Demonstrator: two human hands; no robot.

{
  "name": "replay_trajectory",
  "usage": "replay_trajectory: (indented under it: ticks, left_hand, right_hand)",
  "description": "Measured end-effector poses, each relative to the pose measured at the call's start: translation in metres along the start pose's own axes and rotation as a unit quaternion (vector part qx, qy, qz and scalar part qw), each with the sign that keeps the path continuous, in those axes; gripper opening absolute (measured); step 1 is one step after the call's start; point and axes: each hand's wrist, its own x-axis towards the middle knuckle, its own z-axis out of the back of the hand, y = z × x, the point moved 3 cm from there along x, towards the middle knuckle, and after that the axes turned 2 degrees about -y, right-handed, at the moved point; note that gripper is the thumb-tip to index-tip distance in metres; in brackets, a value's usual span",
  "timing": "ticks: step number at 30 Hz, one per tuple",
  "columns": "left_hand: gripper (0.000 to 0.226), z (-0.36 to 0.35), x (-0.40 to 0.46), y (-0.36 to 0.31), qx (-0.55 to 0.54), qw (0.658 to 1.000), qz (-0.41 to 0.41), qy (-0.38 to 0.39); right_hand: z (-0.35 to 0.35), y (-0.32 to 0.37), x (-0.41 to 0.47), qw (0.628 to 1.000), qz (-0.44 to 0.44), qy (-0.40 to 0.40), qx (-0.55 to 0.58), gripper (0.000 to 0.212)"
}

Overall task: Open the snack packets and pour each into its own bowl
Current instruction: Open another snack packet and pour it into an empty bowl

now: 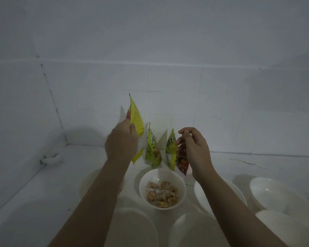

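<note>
A yellow snack packet (136,122) was held upright above the white counter (34,189) by the left hand (121,145), whose fingers were curled round the packet's lower half, the thumb laid against its printed face and the top corner pointing up toward the tiled wall (185,90). Just to the right of it, a green packet (152,150) was seen standing on the counter, and beyond that a second green packet (170,148) stood beside a dark red packet (182,163). The top edge of the red packet was pinched between the thumb and bent fingers of the right hand (194,148), the wrist being raised and the forearm stretched forward from the lower right. In front of the packets a white bowl (180,186) was placed, and small brown snack pieces (162,194) in clear wrappers were held in it. A bowl (89,182) to the left was largely hidden under the left forearm, so that its contents could not be told. Another bowl (239,193) was partly covered by the right forearm, and a further bowl (275,191) at the far right was shown with nothing visible inside. Two more bowls (136,227) (191,229) were seen at the near edge.
</note>
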Motion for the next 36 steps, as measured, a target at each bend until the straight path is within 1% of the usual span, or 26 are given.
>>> replay_trajectory:
  ticks: [3,7,10,12,14,17,20,25,28,30,33,36]
  left_hand:
    - [0.030,0.027,-0.036,-0.025,-0.027,0.999,-0.030,-0.003]
    - [0.036,0.037,-0.077,-0.048,-0.151,0.988,-0.030,0.016]
    - [0.033,0.028,-0.104,-0.070,-0.257,0.964,-0.021,0.061]
    - [0.037,0.019,-0.120,-0.088,-0.308,0.947,-0.016,0.092]
    - [0.035,0.010,-0.134,-0.110,-0.364,0.924,0.000,0.120]
    - [0.032,-0.009,-0.156,-0.149,-0.413,0.894,0.009,0.174]
    - [0.025,-0.028,-0.183,-0.193,-0.433,0.874,-0.007,0.220]
    - [0.023,-0.062,-0.228,-0.267,-0.453,0.848,-0.014,0.274]
    - [0.023,-0.088,-0.254,-0.315,-0.436,0.846,-0.029,0.306]
    - [0.025,-0.105,-0.270,-0.338,-0.411,0.854,-0.051,0.316]
    - [0.032,-0.128,-0.298,-0.370,-0.346,0.873,-0.107,0.326]
    - [0.033,-0.150,-0.324,-0.391,-0.277,0.891,-0.129,0.336]
  right_hand:
    - [0.013,0.014,-0.022,1.000,0.023,0.012,-0.006,0.022]
    - [0.036,0.023,-0.048,0.999,0.021,0.015,0.024,0.020]
    - [0.063,0.029,-0.061,0.999,0.028,0.004,0.014,0.021]
    - [0.087,0.033,-0.067,0.999,0.038,-0.015,-0.007,0.022]
    - [0.115,0.035,-0.073,0.998,0.045,-0.038,-0.025,0.021]
    - [0.165,0.039,-0.083,0.996,0.050,-0.065,-0.042,0.021]
    - [0.221,0.043,-0.091,0.993,0.057,-0.087,-0.060,0.022]
    - [0.314,0.051,-0.100,0.987,0.046,-0.125,-0.089,0.021]
    - [0.372,0.053,-0.104,0.983,0.037,-0.150,-0.100,0.023]
    - [0.403,0.052,-0.106,0.982,0.029,-0.158,-0.104,0.024]
    - [0.446,0.046,-0.107,0.982,0.013,-0.166,-0.086,0.022]
    - [0.478,0.029,-0.106,0.984,-0.042,-0.159,-0.068,0.018]
